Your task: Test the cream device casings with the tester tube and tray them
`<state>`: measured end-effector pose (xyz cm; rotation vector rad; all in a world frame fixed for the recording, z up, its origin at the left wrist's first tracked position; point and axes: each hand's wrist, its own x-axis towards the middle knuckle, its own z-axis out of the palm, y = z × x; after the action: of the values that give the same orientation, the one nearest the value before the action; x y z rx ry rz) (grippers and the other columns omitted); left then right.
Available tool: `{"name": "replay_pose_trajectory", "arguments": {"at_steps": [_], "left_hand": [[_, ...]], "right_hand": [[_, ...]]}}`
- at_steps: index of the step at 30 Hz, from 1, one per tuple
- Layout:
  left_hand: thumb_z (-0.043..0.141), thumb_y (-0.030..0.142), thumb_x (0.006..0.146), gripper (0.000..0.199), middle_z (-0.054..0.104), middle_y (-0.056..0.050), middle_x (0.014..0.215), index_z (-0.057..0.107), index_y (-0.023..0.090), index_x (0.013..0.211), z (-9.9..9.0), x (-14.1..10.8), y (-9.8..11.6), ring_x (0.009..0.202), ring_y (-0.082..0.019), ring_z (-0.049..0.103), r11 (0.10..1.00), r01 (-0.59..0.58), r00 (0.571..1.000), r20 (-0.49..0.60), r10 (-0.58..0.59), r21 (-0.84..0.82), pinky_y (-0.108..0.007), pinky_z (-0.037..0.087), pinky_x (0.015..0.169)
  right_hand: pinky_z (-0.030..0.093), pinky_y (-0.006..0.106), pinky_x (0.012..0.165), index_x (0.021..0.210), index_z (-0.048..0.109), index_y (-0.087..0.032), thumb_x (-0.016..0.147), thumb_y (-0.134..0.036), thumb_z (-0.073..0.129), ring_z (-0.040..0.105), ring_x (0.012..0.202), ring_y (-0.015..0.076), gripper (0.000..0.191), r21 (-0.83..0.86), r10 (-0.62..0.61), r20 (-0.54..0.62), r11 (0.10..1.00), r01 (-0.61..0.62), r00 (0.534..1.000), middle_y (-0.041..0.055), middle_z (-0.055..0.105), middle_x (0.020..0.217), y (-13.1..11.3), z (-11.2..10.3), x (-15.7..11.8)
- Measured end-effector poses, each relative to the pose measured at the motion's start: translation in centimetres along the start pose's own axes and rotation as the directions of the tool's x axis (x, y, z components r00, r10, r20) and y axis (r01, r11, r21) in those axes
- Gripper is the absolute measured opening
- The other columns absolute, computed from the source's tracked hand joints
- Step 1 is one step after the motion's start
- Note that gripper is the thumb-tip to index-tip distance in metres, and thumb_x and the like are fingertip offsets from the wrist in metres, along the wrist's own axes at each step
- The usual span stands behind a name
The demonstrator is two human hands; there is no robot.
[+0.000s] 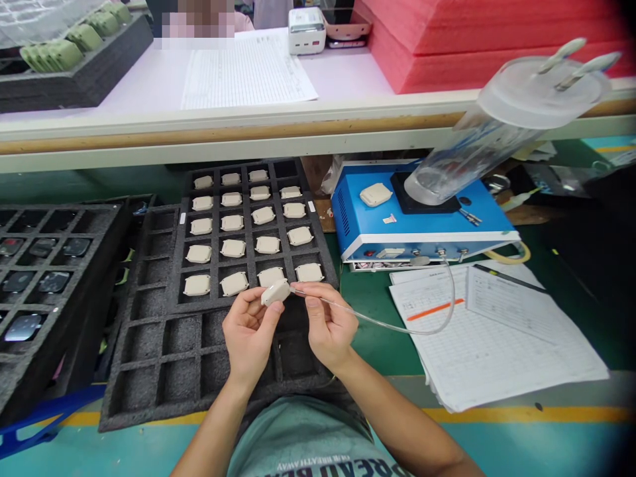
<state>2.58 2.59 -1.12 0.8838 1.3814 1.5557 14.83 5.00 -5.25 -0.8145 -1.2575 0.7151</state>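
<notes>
My left hand point(251, 334) holds a small cream-coloured case point(275, 292) between thumb and fingers, tilted above the near edge of a black foam tray point(177, 265). My right hand point(330, 324) pinches the end of a clear thin tube point(387, 324), its tip at the right side of the case. The tube curves back to the front of a blue machine point(348, 228). Several similar cream cases point(197, 285) sit in the tray's compartments. Another cream case point(376, 194) lies on top of the machine.
A clear cylinder point(467, 159) leans on the machine. Papers point(497, 338) lie at the right. A lower foam tray point(144, 387) extends beneath the first one. More trays point(30, 291) stand at the left. Beyond the shelf edge point(248, 136) are red foam blocks point(447, 59) and a person.
</notes>
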Motion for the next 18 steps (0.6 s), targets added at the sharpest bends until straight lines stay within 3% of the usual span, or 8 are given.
{"name": "replay_pose_trajectory", "arguments": {"at_steps": [18], "left_hand": [[0.088,0.027,0.077,0.03,0.083,-0.009,0.097,0.07,0.016,0.099,-0.01,-0.01,-0.02,0.09,-0.021,0.081,1.0,-0.026,1.0,0.016,0.026,-0.005,-0.025,0.065,0.079]], "right_hand": [[0.065,0.043,0.089,0.114,0.07,-0.026,0.102,-0.016,0.056,0.075,0.103,0.0228,0.021,0.045,0.018,0.016,0.999,-0.019,1.0,0.0078,0.077,0.109,0.21,-0.06,-0.19]]}}
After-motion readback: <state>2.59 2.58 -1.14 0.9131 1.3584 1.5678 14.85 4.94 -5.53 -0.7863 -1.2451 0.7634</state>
